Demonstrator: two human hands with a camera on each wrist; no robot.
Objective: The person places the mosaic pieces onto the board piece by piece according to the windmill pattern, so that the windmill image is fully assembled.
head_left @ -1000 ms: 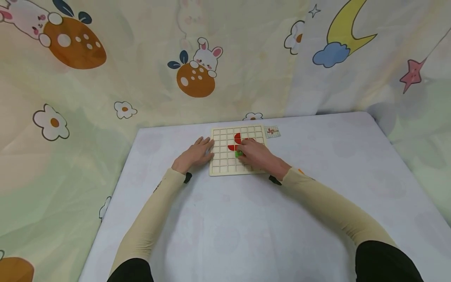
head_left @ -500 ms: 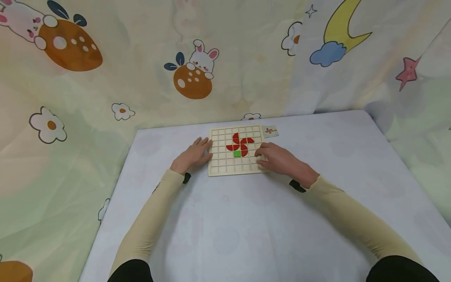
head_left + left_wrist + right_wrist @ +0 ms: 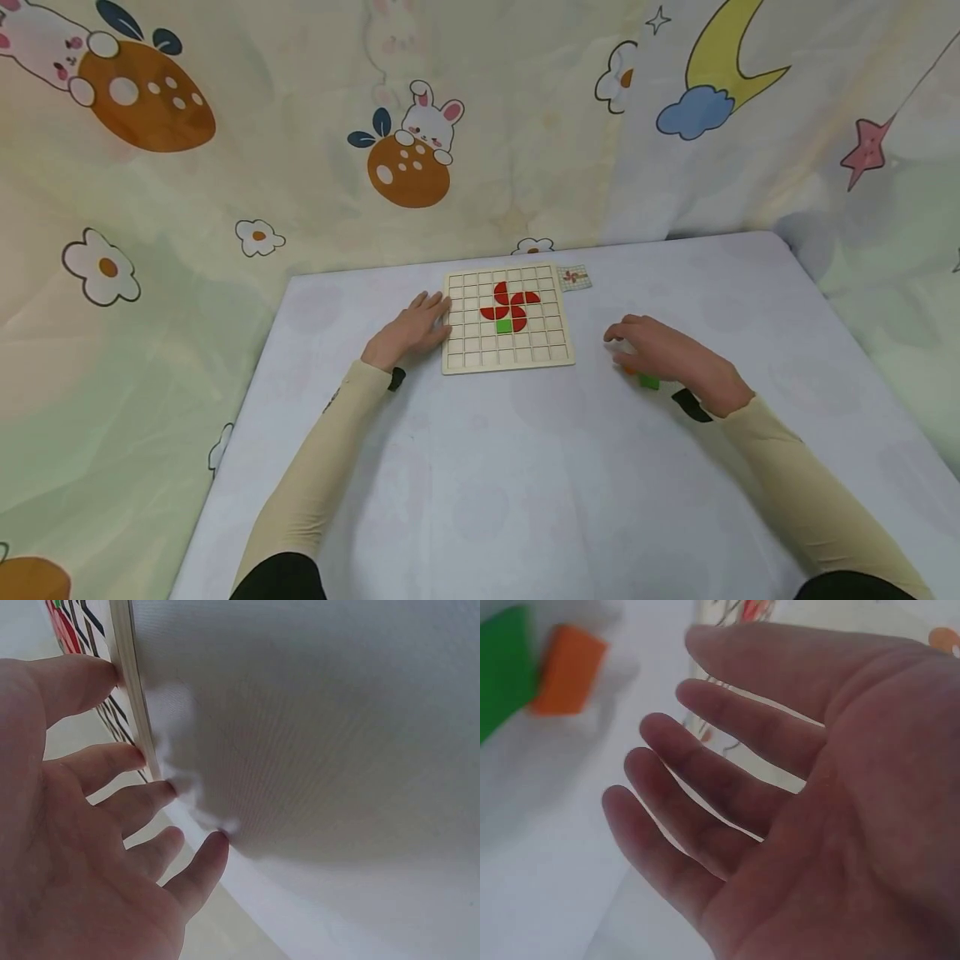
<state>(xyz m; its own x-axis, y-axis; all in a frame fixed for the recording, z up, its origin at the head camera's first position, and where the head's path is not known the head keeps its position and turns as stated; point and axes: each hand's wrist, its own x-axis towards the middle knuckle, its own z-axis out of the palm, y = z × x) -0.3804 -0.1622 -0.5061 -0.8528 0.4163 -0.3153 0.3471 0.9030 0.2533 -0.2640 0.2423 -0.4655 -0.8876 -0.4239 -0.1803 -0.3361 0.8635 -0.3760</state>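
A square wooden grid board (image 3: pixel 468 354) lies toward the back of the table. On it sit red rounded pieces (image 3: pixel 517 318) in a pinwheel shape, with a green square piece (image 3: pixel 504 327) just below them. My left hand (image 3: pixel 408 332) rests at the board's left edge, thumb and fingertips touching its side in the left wrist view. My right hand (image 3: pixel 671 354) is to the right of the board with fingers spread and nothing in it. Close by it, partly covered in the head view, are an orange block (image 3: pixel 570 669) and a green block (image 3: pixel 502 671).
A small printed card (image 3: pixel 574 278) with a red pinwheel picture lies against the board's upper right corner. The table (image 3: pixel 480 475) has a white cover. A patterned cloth (image 3: pixel 300 108) hangs behind it and at the sides.
My right hand has left the board's middle and moved right, over toward the loose blocks, uncovering the red pieces and the green square. The left hand stays at the board's edge.
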